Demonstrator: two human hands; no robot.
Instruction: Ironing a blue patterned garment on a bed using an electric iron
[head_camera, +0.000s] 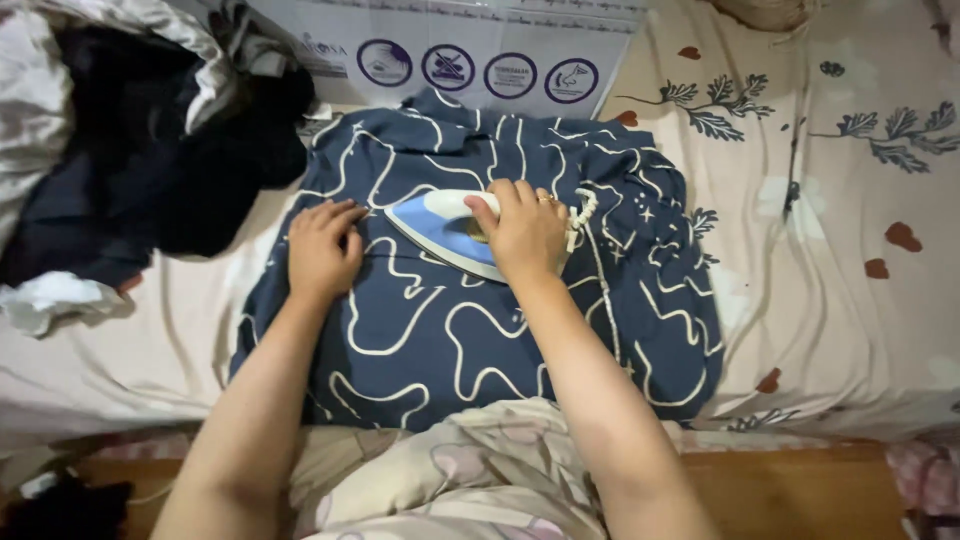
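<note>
A navy garment with white wavy lines (440, 330) lies spread flat on a bed. On it rests a blue and white clothes iron (435, 225), its tip pointing left. My right hand (525, 230) is closed around the iron's handle. A white twisted cord (580, 212) runs out just right of that hand. My left hand (322, 248) lies palm down on the fabric to the left of the iron's tip, fingers together, holding nothing.
The bed has a cream sheet with leaf prints (830, 220). A heap of dark and white clothes (120, 150) sits at the upper left. A cardboard box with round symbols (470, 50) stands behind the garment. A wooden bed edge (790, 490) runs along the bottom.
</note>
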